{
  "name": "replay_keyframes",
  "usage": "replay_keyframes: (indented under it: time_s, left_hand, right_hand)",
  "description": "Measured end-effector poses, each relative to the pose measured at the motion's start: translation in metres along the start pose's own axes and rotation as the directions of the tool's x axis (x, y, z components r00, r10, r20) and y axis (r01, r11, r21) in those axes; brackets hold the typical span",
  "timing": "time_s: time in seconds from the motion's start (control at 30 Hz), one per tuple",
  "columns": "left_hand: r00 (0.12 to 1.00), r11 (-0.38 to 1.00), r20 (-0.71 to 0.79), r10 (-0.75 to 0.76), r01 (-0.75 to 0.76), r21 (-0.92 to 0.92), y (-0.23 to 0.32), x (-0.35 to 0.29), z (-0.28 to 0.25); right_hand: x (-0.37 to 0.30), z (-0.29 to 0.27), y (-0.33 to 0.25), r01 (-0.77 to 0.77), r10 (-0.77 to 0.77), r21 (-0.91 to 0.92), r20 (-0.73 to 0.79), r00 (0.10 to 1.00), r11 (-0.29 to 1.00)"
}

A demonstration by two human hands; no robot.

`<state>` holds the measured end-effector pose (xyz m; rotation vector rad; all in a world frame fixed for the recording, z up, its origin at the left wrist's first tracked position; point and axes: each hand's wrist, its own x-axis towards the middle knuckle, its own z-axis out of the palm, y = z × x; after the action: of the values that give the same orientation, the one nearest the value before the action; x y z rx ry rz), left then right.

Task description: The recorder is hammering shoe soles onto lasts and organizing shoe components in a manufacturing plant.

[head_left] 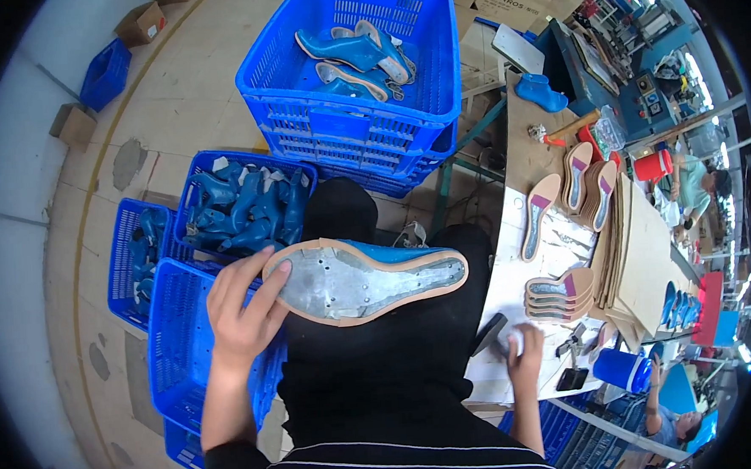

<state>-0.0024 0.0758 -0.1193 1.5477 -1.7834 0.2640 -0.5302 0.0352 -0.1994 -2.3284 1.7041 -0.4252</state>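
My left hand (245,302) grips the heel end of a blue shoe last (365,277) turned sole up, with a tan insole and grey metal plate on its bottom. It rests over my lap in black trousers. My right hand (524,351) lies on the workbench (524,150) at my right, fingers curled around a small white object beside a dark tool (488,331). Stacks of tan insoles (559,295) lie just beyond that hand.
A tall blue crate (361,116) with blue lasts stands ahead. More blue crates (178,347) of lasts sit on the floor at my left. On the bench lie insoles (589,182), cardboard sheets (644,263), a hammer (567,128) and a blue cup (622,369). Other people work at the right.
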Motion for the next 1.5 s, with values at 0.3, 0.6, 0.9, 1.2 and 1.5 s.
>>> replay_keyframes:
  time_s: [0.3, 0.6, 0.9, 1.2, 1.5]
  left_hand:
    - [0.936, 0.943, -0.218, -0.278, 0.222, -0.250, 0.017, -0.020, 0.016]
    - [0.713, 0.707, -0.576, -0.400, -0.161, -0.689, 0.057, 0.046, 0.005]
    - [0.716, -0.117, 0.178, -0.675, 0.135, -0.984, 0.055, 0.090, 0.022]
    - [0.755, -0.090, 0.217, -0.618, 0.206, -0.974, 0.057, 0.114, 0.046]
    - [0.785, 0.795, 0.145, -0.603, 0.576, 0.189, -0.002, -0.009, 0.167]
  right_hand:
    - [0.153, 0.017, -0.161, 0.383, -0.475, 0.653, -0.041, 0.879, 0.653]
    - [0.116, -0.010, -0.202, 0.142, -0.173, 0.903, -0.077, 0.982, 0.405]
    - [0.089, -0.032, -0.237, -0.125, -0.397, 0.857, 0.355, 0.847, 0.500]
    - [0.115, -0.082, -0.271, -0.046, -0.432, 0.818, 0.349, 0.832, 0.573]
    - [0.330, -0.047, -0.259, -0.123, -0.431, 0.931, 0.274, 0.860, 0.345]
